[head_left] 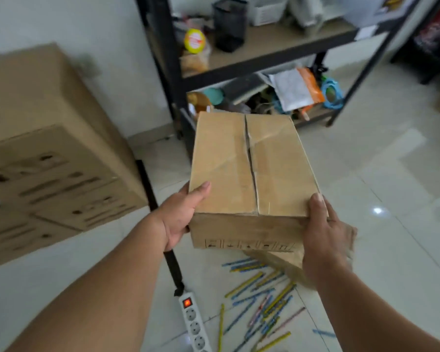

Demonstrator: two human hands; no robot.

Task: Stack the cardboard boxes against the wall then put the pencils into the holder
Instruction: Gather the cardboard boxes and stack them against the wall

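One large cardboard box stood at the left by the wall. A second, smaller box was held above the floor, its long axis and flap seam running away from the person toward the shelf. Of the hands, the left hand and right hand each clasped a near corner, thumbs on top. A third box showed partly below. Many pencils, too overlapped to count, lay scattered pointing all ways. One black holder sat on the shelf.
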